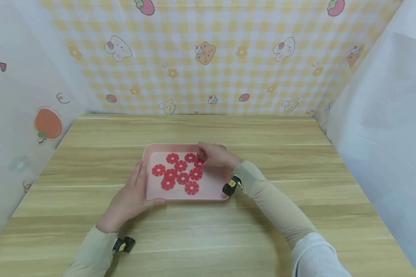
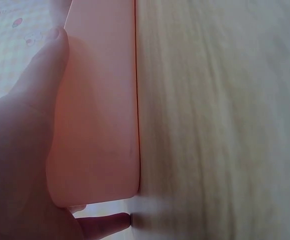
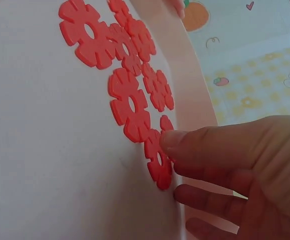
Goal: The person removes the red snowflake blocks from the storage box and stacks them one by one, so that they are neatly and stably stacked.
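Steadying the pink tray [image 1: 213, 182] goes the left hand [image 1: 130, 196], wrapped round its near left corner, fingers laid out straight along the left wall, thumb stretched along the near rim. Over at the far right of the tray, the right hand [image 1: 216, 156] has its fingers curled, thumb tip right by the rightmost disc [image 3: 157, 172]; whether it's actually pinched, I cannot tell, because the fingers cover the contact. So the hands are well apart, one on the wall, one down inside.

To do this neatly, I'd say take one rim between thumb and forefinger, let the notches give some bite, and come straight up, since a sideways drag would probably shove the neighbours. That overlapping pair [image 1: 168, 179] left of the middle looks like the tricky spot: two could easily come up together. And light pressure from the left, please; a hard push might skid the tray over the counter [image 1: 194, 238].

Now, which way does it all point? The red discs [image 1: 195, 170] are round and flat, holed in the middle, slotted all round, so no long axis and no real front; they lie with their broad faces up, bunched across the middle of the tray floor. The tray itself runs long from left to right, its short sides going near to far, open side up, flat on the counter.
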